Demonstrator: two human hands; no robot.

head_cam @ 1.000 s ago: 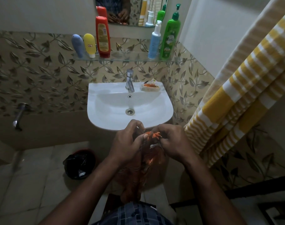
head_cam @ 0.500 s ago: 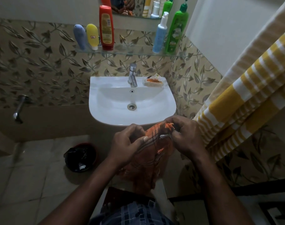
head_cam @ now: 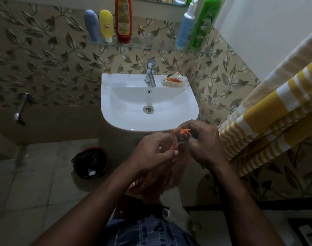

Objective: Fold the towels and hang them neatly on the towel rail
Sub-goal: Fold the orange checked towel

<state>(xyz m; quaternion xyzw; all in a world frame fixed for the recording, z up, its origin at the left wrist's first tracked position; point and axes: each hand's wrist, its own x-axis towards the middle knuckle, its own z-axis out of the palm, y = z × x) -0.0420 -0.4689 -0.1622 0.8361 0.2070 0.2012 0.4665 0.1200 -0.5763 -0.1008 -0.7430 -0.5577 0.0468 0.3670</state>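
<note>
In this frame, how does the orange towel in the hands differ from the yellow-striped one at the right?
Colour: the orange towel is orange with a frayed edge; the yellow-striped towel carries yellow and white bands. Handling: the left hand and right hand pinch the orange towel; nothing touches the yellow-striped towel. Shape: the orange towel is bunched, the yellow-striped towel spread wide. Both hang downward.

Counting five bottles: grey-blue [head_cam: 91,25], yellow [head_cam: 106,23], red [head_cam: 123,20], pale blue [head_cam: 184,29], green [head_cam: 205,22]; one sink [head_cam: 105,103], one bin [head_cam: 90,162]; two towels, orange towel [head_cam: 157,185] and striped towel [head_cam: 268,118]; two hands, left hand [head_cam: 151,153] and right hand [head_cam: 203,144].
</note>
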